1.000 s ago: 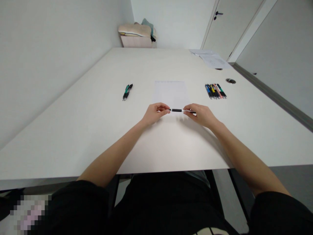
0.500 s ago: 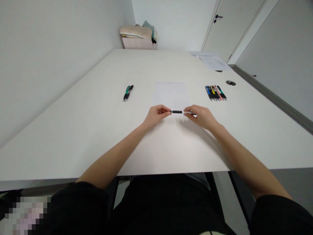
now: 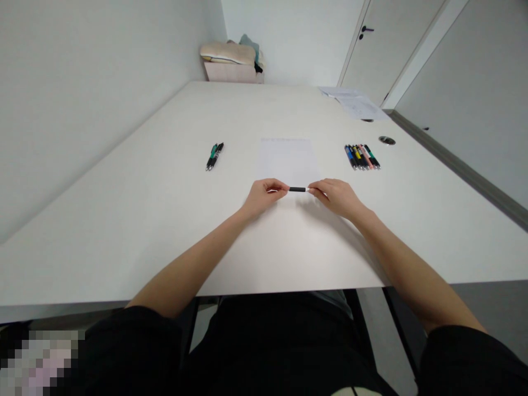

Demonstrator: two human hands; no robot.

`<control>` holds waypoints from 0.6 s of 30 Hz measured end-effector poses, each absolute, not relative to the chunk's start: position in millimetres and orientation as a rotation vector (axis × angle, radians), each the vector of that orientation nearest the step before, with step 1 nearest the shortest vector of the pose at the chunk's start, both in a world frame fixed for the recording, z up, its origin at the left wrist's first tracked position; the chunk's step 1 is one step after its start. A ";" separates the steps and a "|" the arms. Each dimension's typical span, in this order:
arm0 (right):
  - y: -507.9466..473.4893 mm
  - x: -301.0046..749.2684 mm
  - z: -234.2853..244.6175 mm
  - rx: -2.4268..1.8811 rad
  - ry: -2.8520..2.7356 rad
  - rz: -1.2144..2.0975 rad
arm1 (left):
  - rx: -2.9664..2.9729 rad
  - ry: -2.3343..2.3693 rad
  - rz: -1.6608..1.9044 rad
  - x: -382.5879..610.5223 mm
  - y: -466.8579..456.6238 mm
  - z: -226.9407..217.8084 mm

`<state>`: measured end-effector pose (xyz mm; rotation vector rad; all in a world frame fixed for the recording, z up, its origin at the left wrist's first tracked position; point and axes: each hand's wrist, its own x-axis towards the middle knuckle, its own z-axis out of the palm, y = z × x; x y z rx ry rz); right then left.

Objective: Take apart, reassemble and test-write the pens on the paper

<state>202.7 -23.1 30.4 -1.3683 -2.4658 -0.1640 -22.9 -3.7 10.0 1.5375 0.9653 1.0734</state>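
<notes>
A pen (image 3: pixel 297 189) with a black grip is held level between my two hands, just above the near edge of a white sheet of paper (image 3: pixel 287 157). My left hand (image 3: pixel 267 193) pinches its left end between thumb and fingers. At the other end, my right hand (image 3: pixel 333 194) is closed on the pale part of the pen, most of which the fingers hide. Two pens (image 3: pixel 214 157) lie side by side on the left, one with a green part. To the right, several pens (image 3: pixel 362 157) with blue, yellow, pink and green parts lie in a row.
The white table (image 3: pixel 124 220) runs along a wall on the left. Loose printed papers (image 3: pixel 355 102) lie at its far right, near a round metal table insert (image 3: pixel 386 140). A box (image 3: pixel 231 72) with folded cloth (image 3: pixel 229 53) on top stands at the far end.
My right hand's fingers have curled further over the pen, so less of its right end shows. The pen stays level between both hands. The view has shifted very slightly.
</notes>
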 end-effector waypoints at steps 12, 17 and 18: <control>-25.4 199.5 28.8 -1.349 -2.455 -0.125 | 1.567 0.866 1.173 -17.7 -4.9 1.9; -24.8 201.9 28.0 -1.344 -2.422 -0.129 | 1.534 0.812 1.218 -18.7 -4.1 3.5; -24.5 202.5 27.9 -1.338 -2.416 -0.125 | 1.523 0.834 1.229 -19.5 -3.1 4.2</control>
